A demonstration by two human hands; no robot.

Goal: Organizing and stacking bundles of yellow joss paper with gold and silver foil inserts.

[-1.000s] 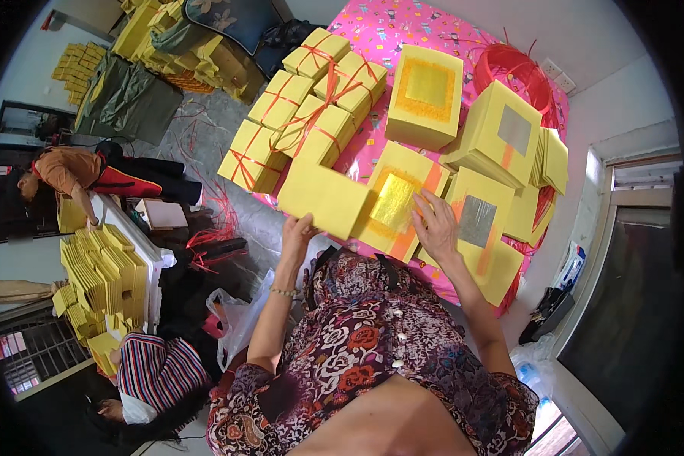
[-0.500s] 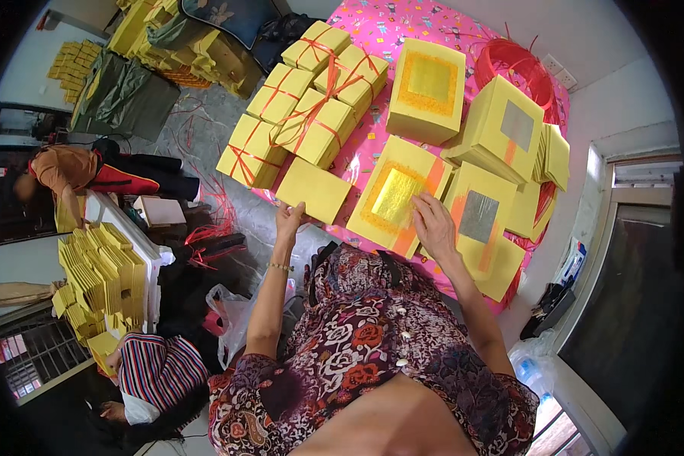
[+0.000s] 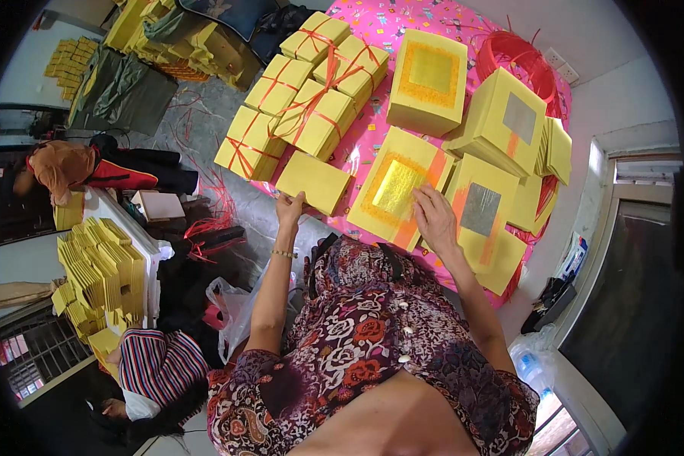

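Note:
My left hand (image 3: 289,205) is closed on the near left corner of a plain yellow paper stack (image 3: 313,181), its thumb at the edge. This stack lies in front of several yellow paper bundles (image 3: 317,118) tied with red strips. My right hand (image 3: 436,219) is open, fingertips lying on the right side of a yellow paper stack with a gold foil square (image 3: 387,209) and an orange border. Beside that hand, on its right, is a yellow paper stack with a silver foil square (image 3: 467,232).
Taller foil-topped paper stacks (image 3: 429,83) stand farther back on the pink patterned cloth (image 3: 403,15). A red strip coil (image 3: 501,49) lies at the back right. To the left, two people work at a white table (image 3: 153,266) piled with yellow paper (image 3: 99,266).
The view has shifted slightly. Both hands stay at the same stacks, the left on the plain one, the right on the gold foil one.

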